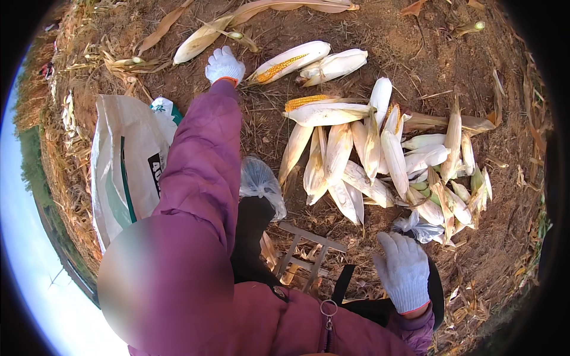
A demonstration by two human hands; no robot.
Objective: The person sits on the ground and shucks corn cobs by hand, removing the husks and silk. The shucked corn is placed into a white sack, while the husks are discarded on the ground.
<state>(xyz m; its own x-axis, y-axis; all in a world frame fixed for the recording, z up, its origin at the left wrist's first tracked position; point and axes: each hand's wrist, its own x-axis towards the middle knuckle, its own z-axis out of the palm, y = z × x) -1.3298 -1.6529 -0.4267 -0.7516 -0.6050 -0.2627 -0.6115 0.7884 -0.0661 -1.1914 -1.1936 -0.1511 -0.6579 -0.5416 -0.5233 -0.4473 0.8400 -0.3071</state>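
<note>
My left hand (224,65), in a white knit glove, reaches out over the soil with its short-looking fingers slightly apart; I see nothing in it. Just beyond lies a pale husk-covered ear of corn (196,45). To its right, close by, is a partly husked ear of corn (291,62) with yellow kernels showing, and another husked ear (335,66) beside that. My right hand (405,270), gloved the same way, rests by my right knee with fingers apart and holds nothing. A pile of corn ears (338,148) in whitish husks spreads in front of it.
An upright white woven sack (122,172) stands at my left, beside my arm. Plastic bags cover my knees, one the left knee bag (261,184), the other the right knee bag (420,227). Between my legs is a metal frame (303,252). Dry stalks and leaves litter the soil.
</note>
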